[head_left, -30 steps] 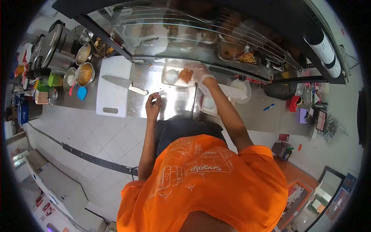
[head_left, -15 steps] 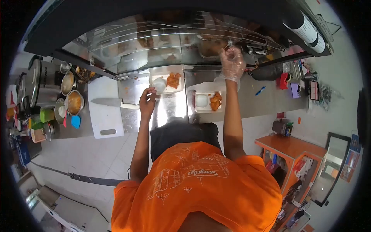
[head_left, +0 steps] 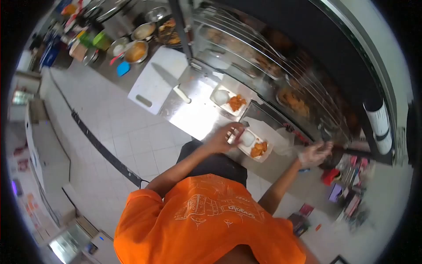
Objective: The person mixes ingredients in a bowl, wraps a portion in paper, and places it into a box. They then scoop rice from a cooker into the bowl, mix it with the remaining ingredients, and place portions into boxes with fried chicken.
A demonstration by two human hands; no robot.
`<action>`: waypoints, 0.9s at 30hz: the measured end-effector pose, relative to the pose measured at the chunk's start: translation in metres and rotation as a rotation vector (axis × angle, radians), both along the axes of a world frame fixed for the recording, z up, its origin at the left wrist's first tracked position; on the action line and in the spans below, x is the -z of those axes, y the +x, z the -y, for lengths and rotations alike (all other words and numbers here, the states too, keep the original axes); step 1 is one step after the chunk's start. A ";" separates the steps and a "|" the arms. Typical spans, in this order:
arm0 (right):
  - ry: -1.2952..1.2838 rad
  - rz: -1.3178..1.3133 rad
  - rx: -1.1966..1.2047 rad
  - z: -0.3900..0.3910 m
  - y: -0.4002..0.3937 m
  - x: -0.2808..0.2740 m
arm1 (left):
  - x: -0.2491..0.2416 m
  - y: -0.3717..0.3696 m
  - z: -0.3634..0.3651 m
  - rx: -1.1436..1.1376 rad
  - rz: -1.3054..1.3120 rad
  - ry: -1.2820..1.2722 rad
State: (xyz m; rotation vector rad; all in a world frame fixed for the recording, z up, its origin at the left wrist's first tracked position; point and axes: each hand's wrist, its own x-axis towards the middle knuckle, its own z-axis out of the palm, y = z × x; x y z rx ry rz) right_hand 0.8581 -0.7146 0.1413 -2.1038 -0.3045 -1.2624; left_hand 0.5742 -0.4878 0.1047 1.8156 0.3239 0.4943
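Since half a second ago, your left hand has come off the far box and is now closing on the near food box, while your gloved right hand has dropped from the display case and is hanging out to the side. Your left grip is pinching the box's near edge, fingers curled on the rim beside the rice; your right grip is spreading loosely, holding nothing that shows. That box is sitting on the steel table, fried pieces at its right end. You are risking a tilt: gripped from one edge only, the thin box could sag and spill. A second filled box is lying just beyond, and the knife is resting across the cutting board, well apart, so a hurried sweep left could still be catching its handle.
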 end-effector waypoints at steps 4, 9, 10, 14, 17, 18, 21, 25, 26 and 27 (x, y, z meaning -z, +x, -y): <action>0.843 -0.896 -0.928 -0.133 -0.113 0.046 | -0.037 0.002 0.029 0.035 -0.071 0.089; -0.016 -0.800 -1.102 -0.226 -0.212 0.031 | -0.023 -0.033 -0.023 -0.465 -0.054 0.052; -0.043 -0.848 -1.215 -0.238 -0.231 0.032 | -0.016 -0.040 -0.041 -0.556 -0.016 0.023; -0.188 -0.705 -1.410 -0.291 -0.317 0.050 | 0.007 -0.099 -0.118 -0.903 -0.122 0.115; -0.249 -0.860 -1.588 -0.321 -0.365 0.061 | 0.016 -0.158 -0.161 -0.926 -0.166 0.052; -0.307 -0.921 -1.646 -0.328 -0.379 0.051 | 0.016 -0.177 -0.174 -0.902 -0.227 -0.078; -0.430 -1.137 -1.755 -0.318 -0.425 0.056 | 0.061 -0.232 -0.235 -0.970 -0.112 -0.069; -0.093 -1.263 -1.714 -0.372 -0.445 0.081 | 0.028 -0.258 -0.283 -0.705 -0.124 0.206; 0.066 -1.367 -1.598 -0.394 -0.437 0.075 | 0.020 -0.254 -0.281 -0.729 -0.189 0.225; 0.232 -1.455 -1.471 -0.425 -0.428 0.059 | 0.014 -0.258 -0.289 -0.724 -0.188 0.222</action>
